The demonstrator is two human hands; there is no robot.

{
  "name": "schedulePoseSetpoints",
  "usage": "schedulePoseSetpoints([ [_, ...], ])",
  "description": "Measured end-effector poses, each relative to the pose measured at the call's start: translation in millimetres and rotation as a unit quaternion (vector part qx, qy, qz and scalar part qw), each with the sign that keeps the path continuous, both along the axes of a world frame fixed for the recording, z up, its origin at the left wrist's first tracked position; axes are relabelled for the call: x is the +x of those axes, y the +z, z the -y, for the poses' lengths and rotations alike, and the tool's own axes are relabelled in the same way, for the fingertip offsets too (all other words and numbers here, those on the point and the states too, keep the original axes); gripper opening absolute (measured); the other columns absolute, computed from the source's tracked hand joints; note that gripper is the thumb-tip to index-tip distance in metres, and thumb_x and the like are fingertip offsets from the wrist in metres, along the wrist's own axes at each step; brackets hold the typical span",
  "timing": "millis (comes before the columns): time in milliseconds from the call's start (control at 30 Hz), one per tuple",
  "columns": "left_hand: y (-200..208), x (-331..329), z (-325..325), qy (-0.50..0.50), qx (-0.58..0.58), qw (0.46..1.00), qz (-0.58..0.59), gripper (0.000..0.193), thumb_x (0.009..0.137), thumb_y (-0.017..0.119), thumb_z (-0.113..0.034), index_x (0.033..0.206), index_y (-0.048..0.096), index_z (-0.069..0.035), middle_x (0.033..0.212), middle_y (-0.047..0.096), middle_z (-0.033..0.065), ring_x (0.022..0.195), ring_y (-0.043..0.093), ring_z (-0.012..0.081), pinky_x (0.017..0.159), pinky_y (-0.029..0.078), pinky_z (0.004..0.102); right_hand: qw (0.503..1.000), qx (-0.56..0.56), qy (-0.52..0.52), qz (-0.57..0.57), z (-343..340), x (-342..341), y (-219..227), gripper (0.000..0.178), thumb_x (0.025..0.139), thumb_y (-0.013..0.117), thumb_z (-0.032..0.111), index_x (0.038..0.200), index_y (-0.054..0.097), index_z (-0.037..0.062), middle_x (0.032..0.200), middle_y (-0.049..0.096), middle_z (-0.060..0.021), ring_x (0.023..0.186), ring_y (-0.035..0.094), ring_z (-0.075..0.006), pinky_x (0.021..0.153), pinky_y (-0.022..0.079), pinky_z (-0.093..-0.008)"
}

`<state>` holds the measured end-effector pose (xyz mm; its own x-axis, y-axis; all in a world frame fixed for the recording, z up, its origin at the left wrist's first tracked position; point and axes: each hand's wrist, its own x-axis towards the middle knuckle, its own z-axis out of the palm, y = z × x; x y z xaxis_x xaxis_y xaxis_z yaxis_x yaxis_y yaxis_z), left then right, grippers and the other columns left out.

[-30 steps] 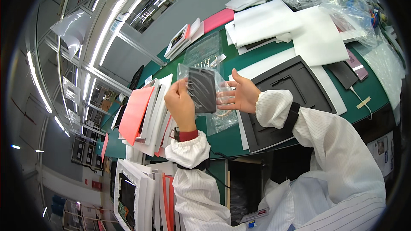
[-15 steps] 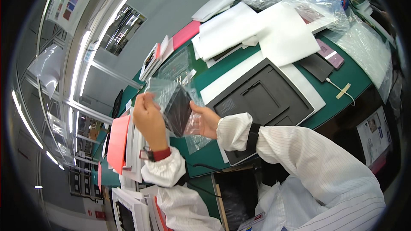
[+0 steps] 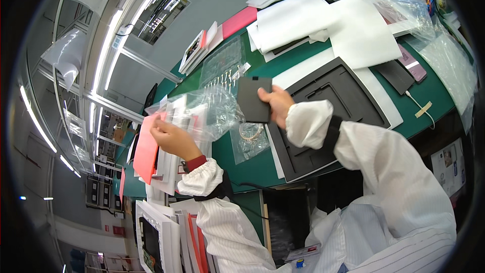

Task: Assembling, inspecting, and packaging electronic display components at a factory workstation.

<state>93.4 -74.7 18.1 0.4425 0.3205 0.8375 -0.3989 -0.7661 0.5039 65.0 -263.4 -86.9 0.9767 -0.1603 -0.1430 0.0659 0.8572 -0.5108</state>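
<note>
My right hand [image 3: 278, 105] grips a flat dark-grey rectangular device [image 3: 252, 98], thumb on its face, above the green table. Pinched in my left hand [image 3: 174, 139] is the edge of a clear plastic bag [image 3: 214, 114], which spreads out crumpled toward the device. Whether the bag still touches the device I cannot tell. Beneath and right of my right hand lies a large black tray-like panel [image 3: 348, 103] with moulded recesses. Under the device, another clear bag [image 3: 250, 144] with a coiled cable rests on the table.
White foam sheets [image 3: 366, 30] and clear wrapping cover the far side of the green table [image 3: 439, 96]. A phone [image 3: 411, 63] and a dark slab with a white cable [image 3: 394, 77] lie at the right. White frames with red-pink sheets [image 3: 146, 149] stand at the left.
The dark device has come out of the clear bag. My right hand has carried it rightward and up, while my left hand has drawn the bag left. The view has shifted slightly.
</note>
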Motion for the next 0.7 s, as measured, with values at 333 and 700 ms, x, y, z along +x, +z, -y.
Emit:
schedulePoseSetpoints([
  [333, -106.7, -3.1, 21.5, 0.027, 0.233, 0.972, 0.007, 0.055, 0.077, 0.06, -0.003, 0.126, 0.037, 0.0, 0.096, 0.057, 0.0206, 0.089, 0.055, 0.0376, 0.079, 0.045, 0.0422, 0.914, -0.405, 0.017, 0.021, 149.0, -43.8, 15.6, 0.042, 0.087, 0.058, 0.016, 0.121, 0.043, -0.0027, 0.099, 0.061, -0.0126, 0.084, 0.061, -0.0166, 0.07, 0.052, -0.0291],
  [700, -91.2, -58.9, 178.2, -0.756, -0.305, 0.351, -0.461, 0.057, 0.09, 0.053, -0.035, 0.129, 0.033, 0.0, 0.108, 0.055, 0.0119, 0.1, 0.056, 0.0197, 0.087, 0.046, 0.038, 0.96, -0.201, 0.14, 0.136, 149.7, -65.4, 4.8, 0.036, 0.096, 0.041, 0.026, 0.123, 0.043, 0.0021, 0.115, 0.051, -0.0098, 0.099, 0.053, -0.0145, 0.086, 0.046, -0.03],
])
